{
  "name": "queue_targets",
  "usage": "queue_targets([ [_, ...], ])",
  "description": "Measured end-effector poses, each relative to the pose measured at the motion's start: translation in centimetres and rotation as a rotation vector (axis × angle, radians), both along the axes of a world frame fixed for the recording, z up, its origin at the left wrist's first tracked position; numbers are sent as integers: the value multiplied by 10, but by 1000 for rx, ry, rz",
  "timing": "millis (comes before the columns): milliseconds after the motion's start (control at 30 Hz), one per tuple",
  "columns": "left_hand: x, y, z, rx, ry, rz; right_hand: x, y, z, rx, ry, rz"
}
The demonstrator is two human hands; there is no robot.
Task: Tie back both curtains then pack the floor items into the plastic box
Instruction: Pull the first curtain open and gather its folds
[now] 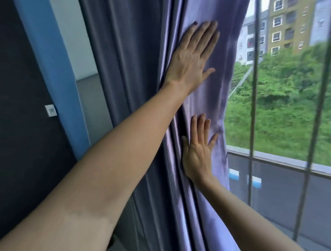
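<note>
Window bars [254, 95] and green slope with apartment blocks lie to the right of the curtain [143, 69], a dark wall with a white switch plate [50, 110] and a blue strip [50, 73] to its left. Lilac curtain hangs gathered in folds, long axis vertical, its free edge toward the bars. Left hand [191, 57] presses flat on the curtain's upper part, fingers straight and together; right hand [197, 152] presses flat below it, fingers straight, slightly spread. No legible writing.

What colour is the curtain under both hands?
The satiny pleated curtain is plain lilac-purple, greyer in its shaded left folds; the head view shows it.
</note>
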State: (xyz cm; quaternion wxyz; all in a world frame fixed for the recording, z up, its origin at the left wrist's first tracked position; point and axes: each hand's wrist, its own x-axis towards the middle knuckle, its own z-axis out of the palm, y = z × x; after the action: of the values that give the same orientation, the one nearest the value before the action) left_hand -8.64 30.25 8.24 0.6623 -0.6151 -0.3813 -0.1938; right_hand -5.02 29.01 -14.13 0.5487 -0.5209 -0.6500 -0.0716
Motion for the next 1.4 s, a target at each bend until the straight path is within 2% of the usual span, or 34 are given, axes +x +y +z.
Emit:
queue_targets([
  [467, -184, 157, 5, 36, -9, 74, -176, 151, 7, -23, -27, 60],
  [733, -283, 217, -3, 26, -26, 136, -267, 202, 5, -104, -74, 124],
  [933, -341, 248, -2, -17, -68, 188, -305, 226, 13, -138, -154, 141],
  [1133, -362, 259, -11, -40, -89, 192, -317, 229, 14, -171, -161, 218],
  [1400, -343, 254, -20, -104, -92, 69, -308, 226, 5, -226, -142, 233],
])
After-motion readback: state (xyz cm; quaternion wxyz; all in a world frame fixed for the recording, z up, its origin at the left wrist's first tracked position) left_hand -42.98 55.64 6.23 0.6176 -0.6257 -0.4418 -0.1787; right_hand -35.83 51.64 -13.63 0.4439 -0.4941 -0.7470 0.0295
